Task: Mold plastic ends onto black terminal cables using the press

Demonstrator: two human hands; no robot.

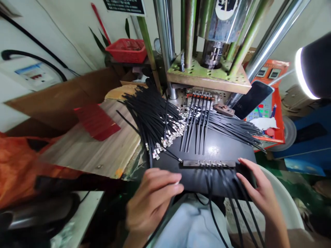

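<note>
A metal bar [190, 163] lies across the black work surface, with several black strips [234, 203] seated in it by their metal ends and hanging toward the lap. My left hand [155, 198] is left of the bar, its fingers closed in a pinch on a black strip that trails down past the wrist. At the bar's right end my right hand [254, 182] has thumb and fingers apart, with a fingertip at the bar's edge. Beyond the bar, several more strips [196, 127] run into the fixture [199, 98] beneath the press [209, 77].
A big pile of black strips with metal ends [152, 113] sits left of the fixture, and another bundle [232, 127] lies right. A red box [97, 122] rests on a wooden board [113, 151]. A lamp [310, 72], a phone [252, 100] and an orange bin [280, 120] stand right.
</note>
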